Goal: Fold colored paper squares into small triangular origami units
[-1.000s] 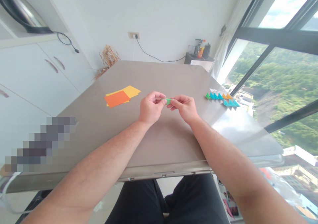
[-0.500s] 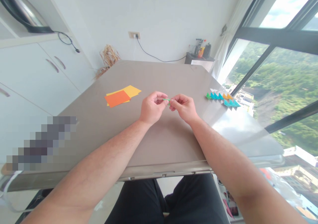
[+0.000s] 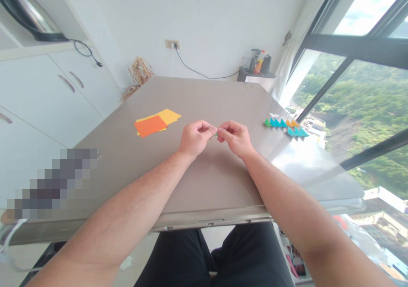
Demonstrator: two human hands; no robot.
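Observation:
Between my fingertips is a small folded piece of green paper (image 3: 216, 134), mostly hidden by the fingers. My left hand (image 3: 196, 137) pinches it from the left, thumb against the curled fingers. From the other side my right hand (image 3: 234, 137) pinches it too, and the two hands nearly touch over the table. Left of them lie orange paper (image 3: 150, 126) and yellow paper (image 3: 170, 115), flat and overlapping. Toward the right edge stand rows of small folded paper boats: a green one (image 3: 267, 123), several blue ones (image 3: 278, 123) and some orange ones (image 3: 292, 123).
The grey table (image 3: 197, 96) reaches from my lap toward the wall. A blurred-out object (image 3: 54, 183) lies at its left edge. Beyond the far right corner, a small cabinet (image 3: 256, 78) holds bottles. A large window (image 3: 344, 96) borders the right side.
My left fingers have shifted slightly and closed further over the green paper, so less of it shows. My right hand stays nearly in place.

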